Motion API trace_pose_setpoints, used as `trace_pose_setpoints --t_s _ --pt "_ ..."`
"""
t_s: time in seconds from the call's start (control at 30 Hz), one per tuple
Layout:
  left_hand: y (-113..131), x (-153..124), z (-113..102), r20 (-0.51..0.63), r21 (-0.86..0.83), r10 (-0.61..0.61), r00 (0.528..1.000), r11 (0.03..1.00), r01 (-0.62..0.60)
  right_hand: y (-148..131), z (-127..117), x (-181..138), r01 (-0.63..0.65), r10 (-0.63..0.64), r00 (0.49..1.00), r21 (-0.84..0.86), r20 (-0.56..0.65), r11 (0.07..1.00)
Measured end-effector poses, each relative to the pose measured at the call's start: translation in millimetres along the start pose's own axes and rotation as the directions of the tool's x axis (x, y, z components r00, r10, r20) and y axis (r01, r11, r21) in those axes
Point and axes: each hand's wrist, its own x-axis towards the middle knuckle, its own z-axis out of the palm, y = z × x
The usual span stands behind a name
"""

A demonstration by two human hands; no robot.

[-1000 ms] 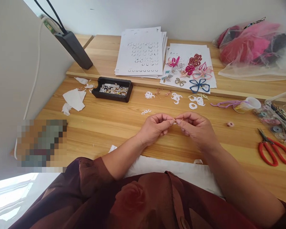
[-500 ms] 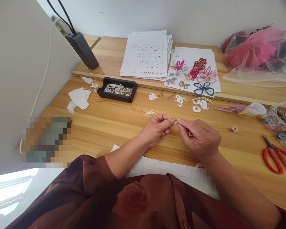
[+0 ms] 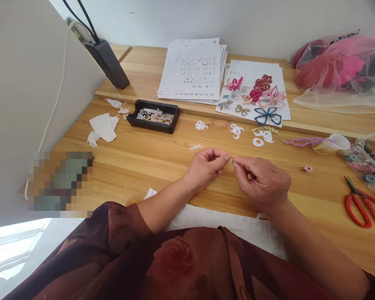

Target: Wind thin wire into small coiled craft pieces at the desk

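My left hand (image 3: 205, 167) and my right hand (image 3: 262, 181) meet fingertip to fingertip above the wooden table (image 3: 143, 162). Both pinch a very small pale piece (image 3: 231, 158), too tiny to name, that looks like a thin wire or strip. Each hand's fingers are curled closed around that pinch. Small white cut-out paper rings (image 3: 196, 147) lie just beyond my left hand, and more white paper shapes (image 3: 236, 130) lie further back.
A black tray of beads (image 3: 153, 116) sits at the back left, beside paper scraps (image 3: 103, 127). Punched white sheets (image 3: 193, 71) and a sheet with coloured wire flowers (image 3: 256, 98) lie on the raised shelf. Red scissors (image 3: 362, 202) and a small cup (image 3: 331, 143) are at the right.
My right hand has drawn slightly toward me and its fingers have re-pinched the tiny piece; my left hand has stayed about where it was. The view shifted a little.
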Motion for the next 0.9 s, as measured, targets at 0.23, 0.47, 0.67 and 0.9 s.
trace_pose_setpoints --t_s 0.23,0.47,0.67,0.9 --pt "0.0 -0.3 0.1 0.001 0.089 0.096 0.995 0.991 -0.095 -6.3 0.3 -0.4 -0.130 0.128 0.992 0.073 0.021 0.989" --pt "-2.6 0.2 -0.7 0.004 0.197 0.178 0.984 0.965 -0.175 -4.9 0.9 -1.2 -0.078 0.078 0.997 0.063 0.002 0.995" --pt "-3.7 1.9 -1.8 -0.011 0.295 0.228 0.974 0.931 -0.215 -12.8 -0.1 2.4 -0.367 0.354 0.930 0.224 0.094 0.903" --pt "-0.8 -1.2 -1.8 0.081 0.379 0.235 0.969 0.891 -0.248 -8.5 -5.6 8.0 -0.422 0.395 0.906 0.256 0.153 0.870"
